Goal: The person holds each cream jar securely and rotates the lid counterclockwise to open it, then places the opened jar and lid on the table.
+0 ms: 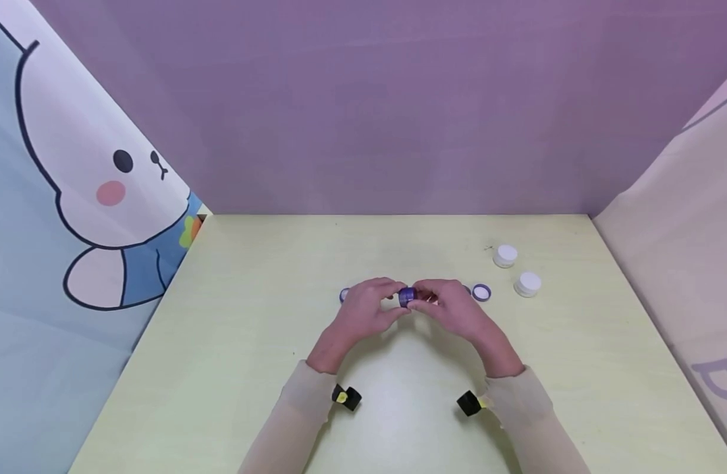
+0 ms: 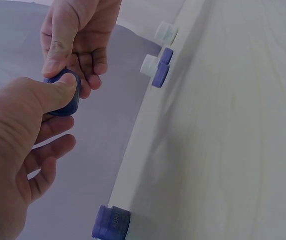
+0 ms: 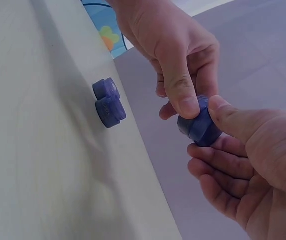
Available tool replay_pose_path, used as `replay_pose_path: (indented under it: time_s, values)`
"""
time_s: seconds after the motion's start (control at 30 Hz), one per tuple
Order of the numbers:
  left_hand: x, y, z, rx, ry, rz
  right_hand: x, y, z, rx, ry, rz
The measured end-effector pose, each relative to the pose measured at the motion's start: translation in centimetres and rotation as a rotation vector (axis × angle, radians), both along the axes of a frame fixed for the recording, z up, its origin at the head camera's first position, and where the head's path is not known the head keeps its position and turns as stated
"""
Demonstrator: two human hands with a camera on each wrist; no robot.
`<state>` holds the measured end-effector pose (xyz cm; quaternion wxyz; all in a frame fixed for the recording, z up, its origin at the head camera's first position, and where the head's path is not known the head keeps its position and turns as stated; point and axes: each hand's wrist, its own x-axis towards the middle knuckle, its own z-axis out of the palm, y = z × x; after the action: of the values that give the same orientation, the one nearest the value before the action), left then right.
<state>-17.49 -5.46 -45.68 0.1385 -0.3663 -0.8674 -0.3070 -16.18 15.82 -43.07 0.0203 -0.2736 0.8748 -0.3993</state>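
Two hands meet above the middle of a pale yellow-green table (image 1: 251, 342), which is the biggest thing in view and stands before a purple wall (image 1: 387, 99). On the left side hangs a sheet with a cartoon rabbit (image 1: 91, 184). The left hand (image 1: 366, 309) and the right hand (image 1: 452, 308) both grasp one small purple jar (image 1: 406, 297), held between them just above the table surface. In the wrist views, each thumb presses on the jar's side and the other fingers curl under it, so both hands are closed around it. On the table to the right stand two white jars (image 1: 506, 255), close together, one a little nearer to the person. Beside the right hand lies a purple lid with white inside (image 1: 481, 292). Another purple piece (image 1: 344, 295) shows at the left hand, partly hidden. Near it, the right wrist view shows two purple pieces (image 3: 109, 102) touching each other.
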Motion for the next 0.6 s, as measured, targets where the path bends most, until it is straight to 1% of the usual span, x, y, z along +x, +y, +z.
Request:
replay_pose_path:
  time_s: [0.1, 0.2, 0.37, 0.43, 0.6]
  values:
    - [-0.09, -0.02, 0.01, -0.004, 0.008, -0.006, -0.11, 0.06, -0.12, -0.014, 0.03, -0.003]
    - [-0.06, -0.25, 0.27, -0.002, 0.002, 0.009, -0.14, -0.06, 0.01, -0.042, 0.022, -0.017]
    - [-0.17, -0.48, 0.4, 0.025, -0.038, 0.022, -0.16, -0.35, 0.54, -0.083, -0.045, -0.05]
    - [-0.23, -0.45, 0.24, 0.028, -0.061, 0.022, -0.15, -0.36, 0.6, -0.082, -0.08, -0.065]
    - [-0.31, -0.33, -0.13, 0.019, -0.093, 0.052, 0.01, -0.24, 0.48, -0.064, -0.146, -0.124]
